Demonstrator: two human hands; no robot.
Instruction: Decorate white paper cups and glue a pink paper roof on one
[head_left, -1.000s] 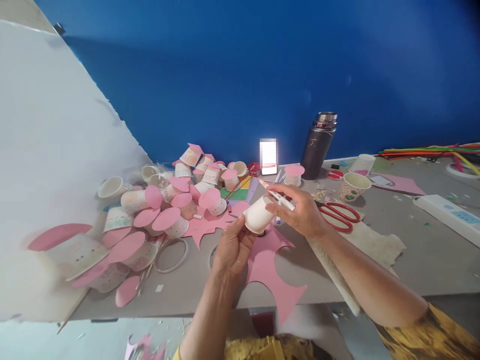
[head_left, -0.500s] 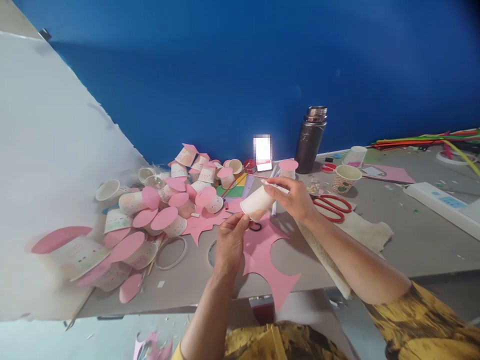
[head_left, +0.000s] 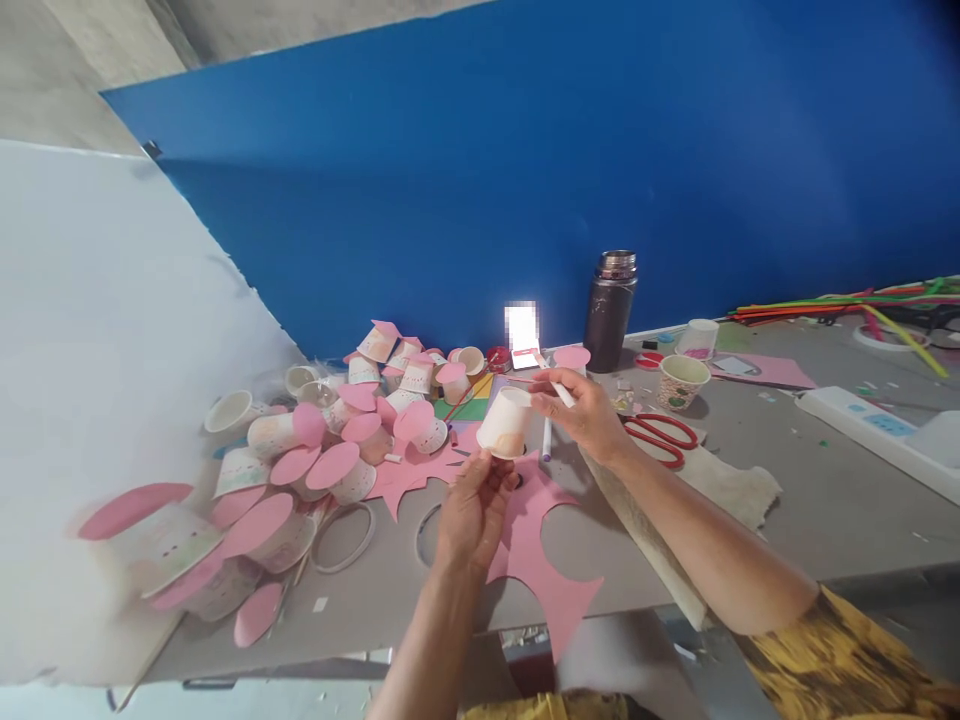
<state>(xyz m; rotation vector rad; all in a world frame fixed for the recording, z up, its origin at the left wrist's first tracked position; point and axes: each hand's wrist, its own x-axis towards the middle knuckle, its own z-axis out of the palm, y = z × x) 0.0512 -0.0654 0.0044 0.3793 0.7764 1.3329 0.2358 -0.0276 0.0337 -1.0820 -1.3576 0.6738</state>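
A white paper cup (head_left: 504,415) is upside down above the table, with a peach-coloured patch near its rim. My left hand (head_left: 474,515) grips that rim from below, thumb in front. My right hand (head_left: 589,415) is closed around a white marker (head_left: 561,393), whose tip points up and away from the cup. The right fingers are close beside the cup's upper side; I cannot tell whether they touch it. Beneath the cup lies pink paper (head_left: 559,590) with round cut-outs. Another marker (head_left: 547,440) with a purple end rests behind the right hand.
Several cups with pink paper pieces (head_left: 334,466) crowd the left side. A dark flask (head_left: 610,312) stands by the blue wall, right of a lit phone (head_left: 523,335). Red-handled scissors (head_left: 660,437), a patterned cup (head_left: 683,382) and a power strip (head_left: 881,435) lie to the right.
The cup has turned from tilted to nearly upright on its rim. My right hand's marker has swung up, away from the cup. The camera view has shifted slightly upward.
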